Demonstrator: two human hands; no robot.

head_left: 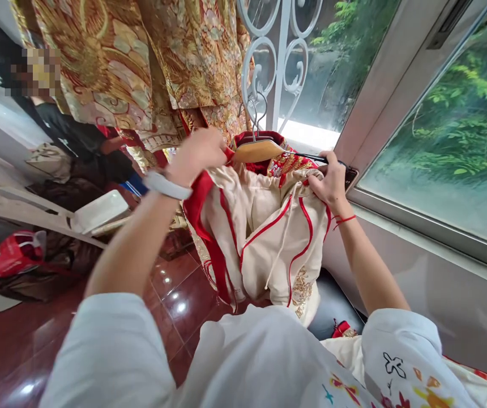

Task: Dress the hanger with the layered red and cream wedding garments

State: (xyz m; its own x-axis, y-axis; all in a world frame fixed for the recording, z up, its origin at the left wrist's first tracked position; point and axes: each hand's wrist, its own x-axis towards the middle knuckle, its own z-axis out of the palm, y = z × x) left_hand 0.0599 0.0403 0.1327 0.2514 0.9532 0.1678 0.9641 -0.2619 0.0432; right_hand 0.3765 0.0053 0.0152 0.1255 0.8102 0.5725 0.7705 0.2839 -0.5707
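While my left hand point(199, 152) grips the cream garment point(264, 238) at its red edge, my right hand point(332, 182) pinches garment and wooden hanger point(260, 150).

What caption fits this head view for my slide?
Both hands, left hand and right hand, grip a cream, red-trimmed garment on a wooden hanger hooked to a white scrolled window grille.

Both arms reach forward — left hand point(199, 152) and right hand point(332, 182) clenched (fingers curled).
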